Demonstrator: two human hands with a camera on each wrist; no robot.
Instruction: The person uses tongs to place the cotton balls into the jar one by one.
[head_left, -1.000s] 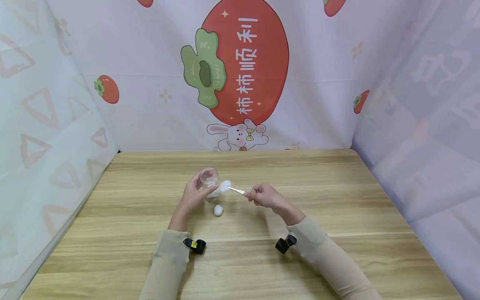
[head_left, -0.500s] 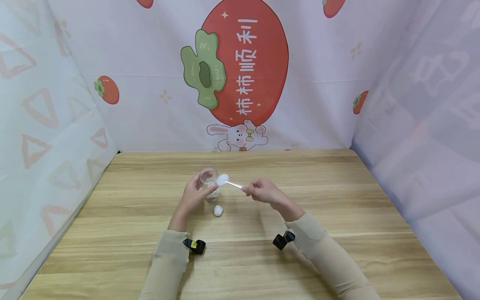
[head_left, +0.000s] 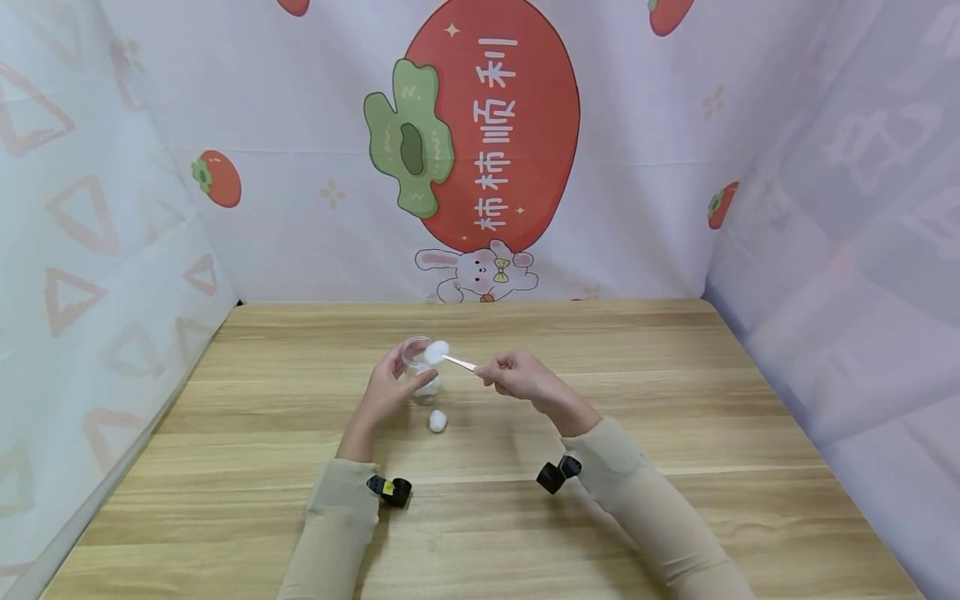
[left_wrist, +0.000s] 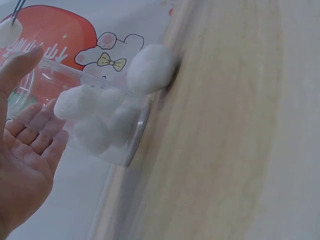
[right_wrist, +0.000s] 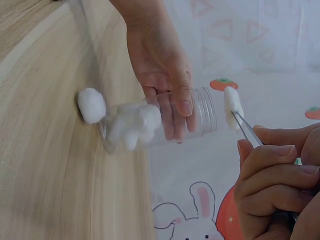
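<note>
A clear jar (right_wrist: 172,117) stands upright on the table, with several cotton balls (left_wrist: 92,122) in its lower part. My left hand (head_left: 388,387) grips it round the upper side, thumb in front and fingers behind. Metal tweezers (head_left: 461,363) are pinched between the thumb and fingers of my right hand (head_left: 519,377). Their tips hold one cotton ball (right_wrist: 232,107) just above the jar's open mouth, at its right side. A single loose cotton ball (head_left: 438,421) lies on the table in front of the jar.
The wooden table (head_left: 637,375) reaches back to a printed cloth wall (head_left: 300,233), with more cloth at both sides. Each sleeve carries a black wrist camera, the left one (head_left: 396,492) and the right one (head_left: 553,477).
My right hand has moved left and slightly up, bringing the cotton ball in the tweezers from beside the jar to over its mouth. The left hand and jar have stayed in place.
</note>
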